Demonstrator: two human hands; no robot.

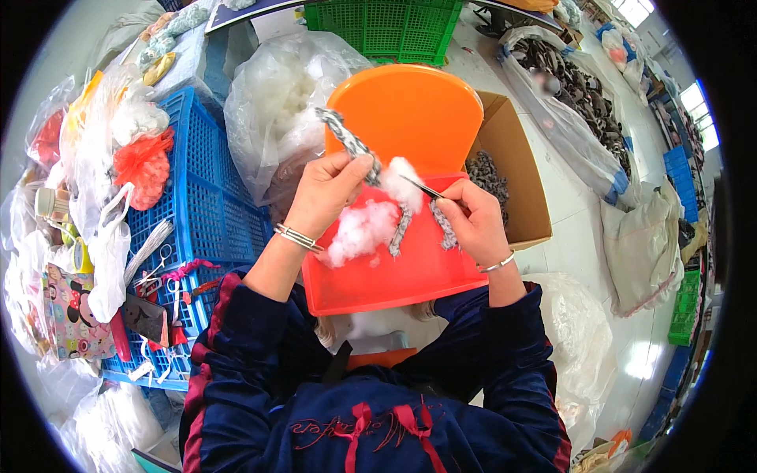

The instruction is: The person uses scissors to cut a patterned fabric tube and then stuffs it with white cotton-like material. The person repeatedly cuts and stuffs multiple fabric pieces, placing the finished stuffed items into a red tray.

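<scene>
My left hand (335,185) pinches a narrow grey-and-white plush tube (345,135) that slants up to the left. In my right hand (475,217) are dark tweezers (420,186), their tips in a tuft of white stuffing (400,180) beside the tube's lower end. Whether the tuft has entered the tube I cannot tell. A larger heap of stuffing (359,232) lies on the red tray (378,284) below my hands. Two more plush pieces rest there: one short strip (400,231) in the middle, another strip (444,226) partly behind my right fingers.
Behind the tray rises an orange chair back (406,114). A clear bag of stuffing (276,102) stands to its left, a cardboard box (516,173) with plush pieces to its right. Blue crates (201,150) at left carry scissors (164,256) and bags. A green crate (386,27) stands beyond.
</scene>
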